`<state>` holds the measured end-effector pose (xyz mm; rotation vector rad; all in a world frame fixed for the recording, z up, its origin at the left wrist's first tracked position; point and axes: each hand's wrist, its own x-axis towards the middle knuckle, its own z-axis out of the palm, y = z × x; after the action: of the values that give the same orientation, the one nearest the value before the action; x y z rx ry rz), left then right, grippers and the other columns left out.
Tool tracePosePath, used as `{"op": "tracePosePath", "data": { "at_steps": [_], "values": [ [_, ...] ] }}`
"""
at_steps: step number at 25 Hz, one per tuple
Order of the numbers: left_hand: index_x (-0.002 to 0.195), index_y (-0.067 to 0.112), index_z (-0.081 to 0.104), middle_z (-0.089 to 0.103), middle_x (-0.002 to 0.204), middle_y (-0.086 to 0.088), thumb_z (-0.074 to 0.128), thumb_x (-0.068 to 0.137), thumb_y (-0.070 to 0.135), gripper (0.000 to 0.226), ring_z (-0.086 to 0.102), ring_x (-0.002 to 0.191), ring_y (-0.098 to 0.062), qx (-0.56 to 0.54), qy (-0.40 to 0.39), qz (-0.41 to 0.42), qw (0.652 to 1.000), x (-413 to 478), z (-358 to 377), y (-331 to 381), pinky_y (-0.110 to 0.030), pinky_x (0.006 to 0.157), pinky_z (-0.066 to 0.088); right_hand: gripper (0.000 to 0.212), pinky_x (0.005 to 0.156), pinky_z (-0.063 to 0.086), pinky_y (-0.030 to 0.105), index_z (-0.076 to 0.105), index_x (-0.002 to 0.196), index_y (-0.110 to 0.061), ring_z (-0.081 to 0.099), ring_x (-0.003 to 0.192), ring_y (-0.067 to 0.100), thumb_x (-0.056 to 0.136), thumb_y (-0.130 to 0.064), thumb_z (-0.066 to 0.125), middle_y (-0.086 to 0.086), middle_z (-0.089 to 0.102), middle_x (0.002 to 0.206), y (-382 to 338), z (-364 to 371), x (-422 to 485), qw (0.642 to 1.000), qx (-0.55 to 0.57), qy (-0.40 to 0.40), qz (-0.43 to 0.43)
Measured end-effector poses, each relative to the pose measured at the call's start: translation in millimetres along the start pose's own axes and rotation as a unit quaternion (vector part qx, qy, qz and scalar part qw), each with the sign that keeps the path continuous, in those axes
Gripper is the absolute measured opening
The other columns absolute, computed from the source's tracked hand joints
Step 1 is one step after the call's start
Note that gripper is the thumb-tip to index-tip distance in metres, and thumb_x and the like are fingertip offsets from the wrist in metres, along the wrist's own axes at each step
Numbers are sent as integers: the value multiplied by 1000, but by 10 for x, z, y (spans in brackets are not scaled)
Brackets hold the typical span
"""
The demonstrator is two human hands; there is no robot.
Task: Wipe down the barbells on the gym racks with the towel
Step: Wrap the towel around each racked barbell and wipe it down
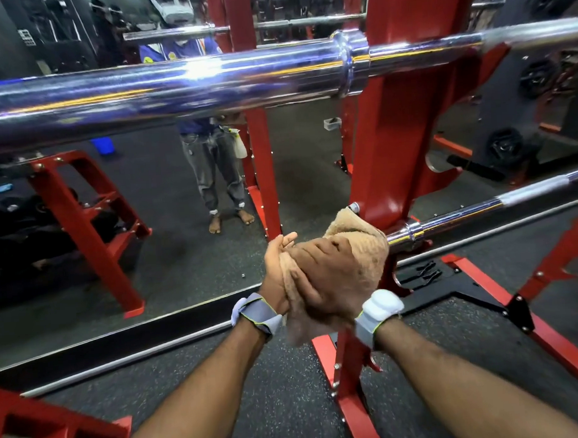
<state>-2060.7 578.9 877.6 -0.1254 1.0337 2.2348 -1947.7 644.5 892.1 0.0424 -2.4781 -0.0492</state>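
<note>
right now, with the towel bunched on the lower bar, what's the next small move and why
Probably slide the towel rightward past the collar along the lower barbell. The left hand and right hand both have a grip on it at the sleeve end, and the shaft beyond is uncovered.

The towel [359,234] sits on the left end of the lower barbell [476,209], beneath the upper barbell [171,87].
</note>
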Motion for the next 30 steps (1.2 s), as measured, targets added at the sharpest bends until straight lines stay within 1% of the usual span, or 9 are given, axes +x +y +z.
{"op": "tracePosePath", "data": {
  "at_steps": [2,5,10,14,16,18,21,24,30],
  "values": [
    [89,9,62,56,82,-8,44,99,27,27,58,73,-21,42,10,17,999,-22,-50,-39,-32,75,49,26,82,37,38,66,100,-19,57,89,23,93,-40,53,0,65,98,325,-105,-27,999,-16,-8,-40],
    [89,7,60,53,84,-9,41,101,25,28,55,73,-20,43,28,26,998,-37,-23,-27,-30,70,49,21,78,37,44,62,87,-21,57,82,29,92,-37,50,1,63,85,253,-88,46,996,-24,-9,83],
    [84,7,53,48,76,-11,37,101,27,31,56,66,-21,-29,1,-14,999,-90,50,15,-33,71,46,41,91,33,46,60,123,-20,52,114,23,97,-43,39,-5,59,124,-125,18,-83,999,-12,-17,44],
    [85,6,51,47,80,-15,34,100,29,32,53,76,-28,-31,5,-24,999,-17,18,27,-38,80,44,70,93,27,45,44,140,-25,46,121,25,88,-63,17,-1,52,135,143,-123,223,966,41,-252,26],
    [84,7,50,47,80,-15,31,100,30,34,54,76,-29,-28,-1,-26,999,-77,41,30,-39,80,44,67,94,25,41,35,142,-28,43,123,23,88,-67,27,0,47,133,211,-123,438,920,69,-383,37],
    [78,6,52,54,74,-18,30,99,29,37,60,68,-30,-42,-26,-33,998,-171,83,67,-39,76,44,50,87,22,38,37,130,-26,45,120,22,92,-56,51,-3,46,118,189,-118,527,912,45,-407,20],
    [71,10,51,58,66,-12,42,84,31,27,62,63,-26,-46,-73,-43,995,-233,89,62,-35,73,44,69,79,30,40,40,126,-24,51,106,21,69,-46,74,-7,49,112,91,-84,464,942,4,-336,7],
    [75,17,44,44,73,-5,41,90,35,24,50,70,-19,-52,-73,-26,996,-105,-4,-14,-32,72,42,59,66,35,38,57,107,-25,64,82,24,53,-48,65,-6,64,95,-9,4,328,985,-46,-168,0],
    [95,8,69,63,100,-15,61,89,14,12,61,88,-20,238,-23,108,965,23,-123,39,-32,87,49,49,77,42,39,57,99,-31,62,86,22,56,-51,70,-7,62,89,372,-76,76,991,33,-128,24]
  ]
}}
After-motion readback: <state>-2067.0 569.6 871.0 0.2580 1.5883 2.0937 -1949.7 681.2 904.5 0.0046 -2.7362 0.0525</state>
